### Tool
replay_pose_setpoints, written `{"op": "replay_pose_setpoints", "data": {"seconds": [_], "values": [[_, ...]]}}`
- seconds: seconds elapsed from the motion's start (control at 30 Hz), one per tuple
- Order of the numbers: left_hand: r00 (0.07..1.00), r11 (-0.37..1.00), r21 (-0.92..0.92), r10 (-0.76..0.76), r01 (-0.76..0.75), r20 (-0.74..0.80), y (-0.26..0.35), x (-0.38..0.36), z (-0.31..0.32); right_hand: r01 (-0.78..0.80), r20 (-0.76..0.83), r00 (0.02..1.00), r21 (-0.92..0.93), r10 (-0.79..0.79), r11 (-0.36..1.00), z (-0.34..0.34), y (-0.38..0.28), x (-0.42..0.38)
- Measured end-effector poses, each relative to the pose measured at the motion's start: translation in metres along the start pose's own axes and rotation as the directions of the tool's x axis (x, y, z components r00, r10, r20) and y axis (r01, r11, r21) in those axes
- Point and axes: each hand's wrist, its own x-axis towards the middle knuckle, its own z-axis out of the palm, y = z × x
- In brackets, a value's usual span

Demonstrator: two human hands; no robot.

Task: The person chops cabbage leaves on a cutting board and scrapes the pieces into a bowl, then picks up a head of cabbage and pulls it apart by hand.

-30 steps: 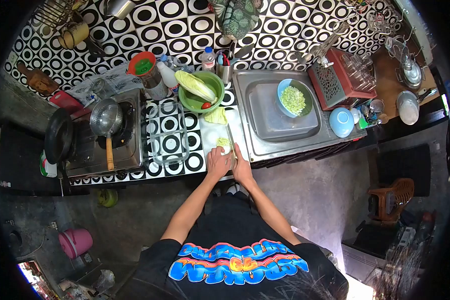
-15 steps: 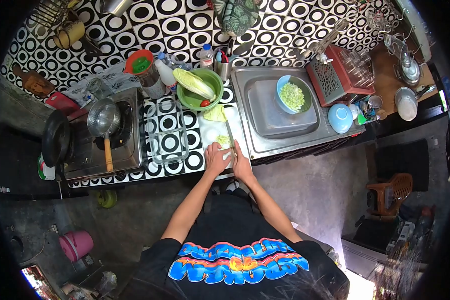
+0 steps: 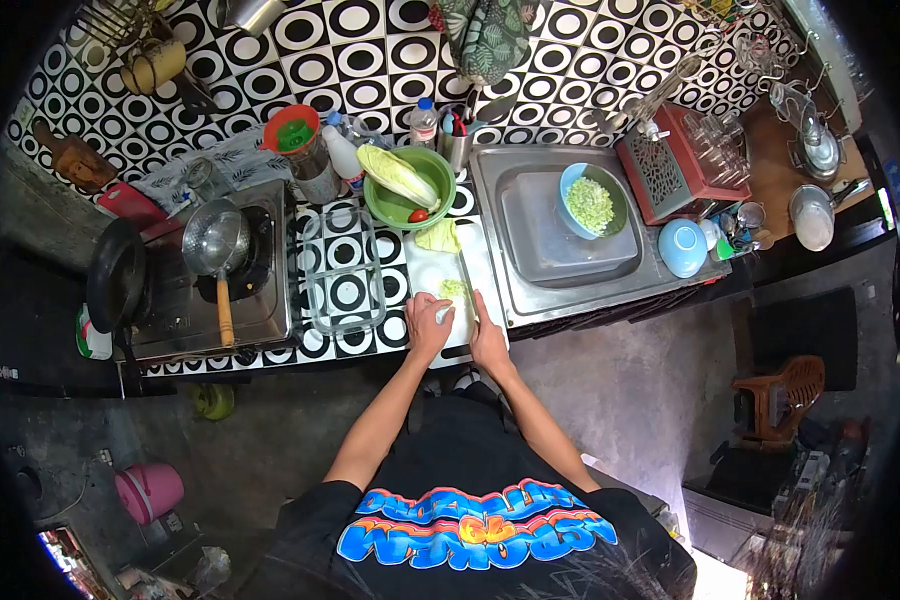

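Note:
My right hand (image 3: pixel 488 338) grips a kitchen knife (image 3: pixel 467 275), its blade pointing away from me over the white cutting board (image 3: pixel 427 270). To its left, my left hand (image 3: pixel 429 325) has its fingers curled together over the board; a pale bit shows at the fingertips, too small to make out. Just beyond the hands lies a little heap of chopped cabbage (image 3: pixel 452 289). A loose cabbage leaf (image 3: pixel 437 237) rests at the board's far end. Behind it, a green basin (image 3: pixel 422 218) holds a napa cabbage (image 3: pixel 398 180) and a red tomato (image 3: pixel 418 215).
Right of the board is a steel sink (image 3: pixel 490 215), where a blue bowl (image 3: pixel 567 200) of chopped pale-green vegetable stands on an upturned tray. A clear glass container (image 3: pixel 345 325) sits to the left, beside the stove with a saucepan (image 3: pixel 216 240). Bottles line the wall.
My left hand has drawn slightly away from the knife, leaving a wider gap between the hands. The knife stays in my right hand. The whole view has shifted a little.

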Motion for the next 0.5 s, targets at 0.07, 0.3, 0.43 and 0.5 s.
{"op": "replay_pose_setpoints", "data": {"seconds": [0.07, 0.3, 0.43, 0.5], "values": [[1.000, 1.000, -0.022, -0.008, 0.007, -0.003, -0.003, 0.004, 0.001, -0.012, -0.003, 1.000, -0.020, 0.012, 1.000, -0.001, -0.006, -0.003], [1.000, 0.979, -0.203, 0.021, -0.020, 0.005, -0.017, 0.023, 0.009, -0.003, -0.025, 1.000, -0.016, 0.003, 1.000, 0.001, -0.002, -0.005], [0.994, 0.969, -0.246, 0.054, -0.029, 0.098, -0.024, 0.029, 0.019, -0.029, 0.051, 0.998, -0.035, 0.031, 0.999, -0.002, 0.006, -0.009], [0.990, 0.960, -0.280, 0.066, -0.029, 0.123, -0.026, 0.031, 0.020, -0.005, 0.058, 0.998, -0.022, 0.007, 1.000, -0.011, 0.007, -0.008]]}}
